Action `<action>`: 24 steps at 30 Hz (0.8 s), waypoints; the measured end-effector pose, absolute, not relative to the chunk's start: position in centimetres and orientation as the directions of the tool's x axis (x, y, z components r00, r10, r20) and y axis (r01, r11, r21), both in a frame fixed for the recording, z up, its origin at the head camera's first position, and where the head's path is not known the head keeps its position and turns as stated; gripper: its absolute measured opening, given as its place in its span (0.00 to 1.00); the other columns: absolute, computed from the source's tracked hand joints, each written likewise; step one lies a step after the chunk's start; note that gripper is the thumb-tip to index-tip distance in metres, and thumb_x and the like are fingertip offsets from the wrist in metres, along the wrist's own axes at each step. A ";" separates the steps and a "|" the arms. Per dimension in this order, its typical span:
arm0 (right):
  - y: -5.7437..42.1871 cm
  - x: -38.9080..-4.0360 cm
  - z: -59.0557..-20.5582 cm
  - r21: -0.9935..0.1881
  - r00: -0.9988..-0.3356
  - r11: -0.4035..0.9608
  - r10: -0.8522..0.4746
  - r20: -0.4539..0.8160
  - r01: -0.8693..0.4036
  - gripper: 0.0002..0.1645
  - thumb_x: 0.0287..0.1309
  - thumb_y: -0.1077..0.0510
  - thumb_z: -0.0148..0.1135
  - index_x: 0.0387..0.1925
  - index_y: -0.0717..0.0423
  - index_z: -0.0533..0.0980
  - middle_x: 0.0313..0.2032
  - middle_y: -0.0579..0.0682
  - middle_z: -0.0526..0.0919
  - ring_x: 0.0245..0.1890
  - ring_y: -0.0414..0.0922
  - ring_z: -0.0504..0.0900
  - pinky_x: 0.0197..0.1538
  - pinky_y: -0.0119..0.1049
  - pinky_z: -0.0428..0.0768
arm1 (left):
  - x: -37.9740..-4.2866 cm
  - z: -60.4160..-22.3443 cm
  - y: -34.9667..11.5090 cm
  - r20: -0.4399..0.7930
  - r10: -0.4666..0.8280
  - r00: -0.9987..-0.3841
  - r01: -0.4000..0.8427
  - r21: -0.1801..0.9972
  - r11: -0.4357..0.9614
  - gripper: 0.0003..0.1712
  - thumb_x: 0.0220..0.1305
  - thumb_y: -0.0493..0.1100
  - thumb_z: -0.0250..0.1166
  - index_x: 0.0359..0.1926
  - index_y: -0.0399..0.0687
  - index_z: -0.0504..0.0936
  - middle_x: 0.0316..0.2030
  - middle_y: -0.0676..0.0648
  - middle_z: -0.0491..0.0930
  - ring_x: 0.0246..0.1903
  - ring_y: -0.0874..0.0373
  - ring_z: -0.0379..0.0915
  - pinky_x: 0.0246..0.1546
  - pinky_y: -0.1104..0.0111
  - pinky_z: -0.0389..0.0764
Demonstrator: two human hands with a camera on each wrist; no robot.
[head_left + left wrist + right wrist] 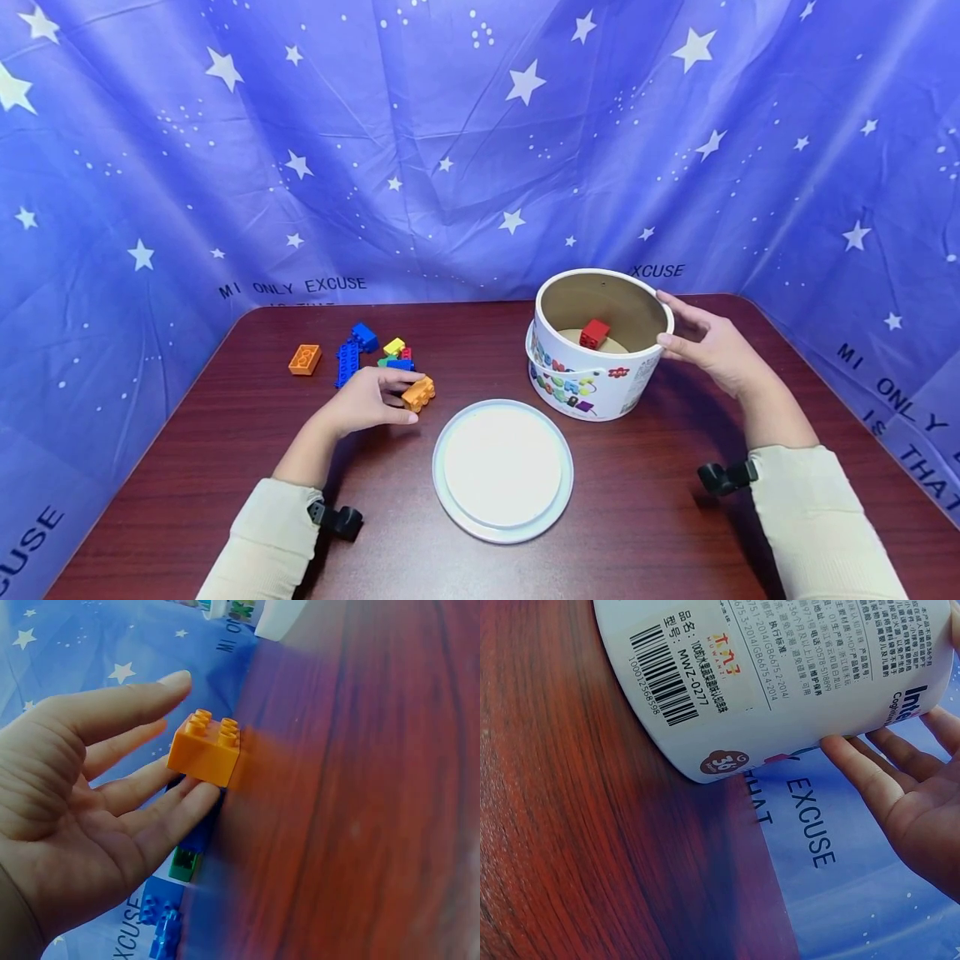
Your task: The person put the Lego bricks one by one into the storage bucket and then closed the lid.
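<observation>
An orange toy brick [418, 393], its studs showing, lies at the fingertips of my left hand [367, 402]. The left wrist view has the fingers around the brick [204, 754], the thumb standing apart from it. With nearly straight fingers, my right hand [705, 343] touches the side of a white printed bucket [581, 387] close under its rim. In the right wrist view, fingertips rest against the bucket's labelled wall [795, 697]. Inside the bucket lies a red brick [594, 334]; the near wall hides part of the floor.
A round white lid [502, 471] lies flat in front of the bucket. Beyond my left hand are blue bricks [347, 362], a yellow brick [393, 346] and other small bricks. Another orange brick [305, 360] lies further left. A starry blue curtain [450, 150] surrounds the table.
</observation>
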State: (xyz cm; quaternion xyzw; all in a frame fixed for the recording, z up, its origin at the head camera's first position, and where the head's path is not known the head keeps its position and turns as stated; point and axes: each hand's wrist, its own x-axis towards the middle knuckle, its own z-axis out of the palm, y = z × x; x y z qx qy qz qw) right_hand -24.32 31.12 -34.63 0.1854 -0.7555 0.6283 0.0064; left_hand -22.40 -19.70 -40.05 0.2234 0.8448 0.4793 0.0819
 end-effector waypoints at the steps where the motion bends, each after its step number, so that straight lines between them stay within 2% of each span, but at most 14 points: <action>1: 31.1 -24.3 -34.6 -0.947 -0.931 0.143 -0.271 0.243 -0.289 0.39 0.62 0.69 0.61 0.72 0.62 0.58 0.58 0.45 0.72 0.49 0.36 0.79 0.44 0.31 0.83 | -22.4 -40.1 -19.7 0.060 0.457 -0.888 0.289 0.845 0.450 0.34 0.50 0.36 0.77 0.60 0.40 0.78 0.54 0.40 0.79 0.51 0.46 0.77 0.44 0.64 0.83; 6: 31.1 -24.3 -34.6 -0.945 -0.930 0.144 -0.272 0.246 -0.293 0.39 0.62 0.69 0.60 0.72 0.62 0.58 0.58 0.45 0.73 0.49 0.36 0.79 0.44 0.31 0.83 | -22.7 -40.4 -19.5 0.045 0.453 -0.891 0.291 0.821 0.491 0.35 0.50 0.38 0.77 0.61 0.39 0.77 0.53 0.38 0.80 0.46 0.49 0.81 0.40 0.65 0.84; 11: 31.1 -24.4 -34.6 -0.945 -0.928 0.141 -0.277 0.249 -0.295 0.39 0.62 0.69 0.60 0.72 0.63 0.57 0.57 0.45 0.74 0.49 0.36 0.79 0.44 0.31 0.83 | -23.1 -40.8 -19.1 0.064 0.433 -0.899 0.307 0.797 0.520 0.32 0.51 0.34 0.75 0.59 0.40 0.79 0.49 0.40 0.83 0.43 0.51 0.82 0.39 0.65 0.84; 20: 31.1 -24.3 -34.6 -0.949 -0.926 0.117 -0.281 0.250 -0.292 0.39 0.62 0.70 0.60 0.72 0.64 0.56 0.55 0.46 0.75 0.48 0.37 0.80 0.45 0.33 0.83 | -23.3 -40.8 -18.2 0.073 0.423 -0.903 0.294 0.824 0.485 0.27 0.52 0.29 0.70 0.56 0.38 0.81 0.40 0.44 0.85 0.37 0.55 0.80 0.32 0.67 0.84; 24: 31.1 -24.3 -34.6 -0.949 -0.929 0.130 -0.279 0.243 -0.288 0.39 0.63 0.69 0.60 0.72 0.63 0.57 0.56 0.45 0.74 0.48 0.37 0.80 0.45 0.34 0.82 | -23.2 -40.6 -18.1 0.096 0.411 -0.907 0.298 0.834 0.464 0.26 0.52 0.29 0.70 0.55 0.38 0.82 0.40 0.43 0.85 0.37 0.55 0.80 0.31 0.69 0.83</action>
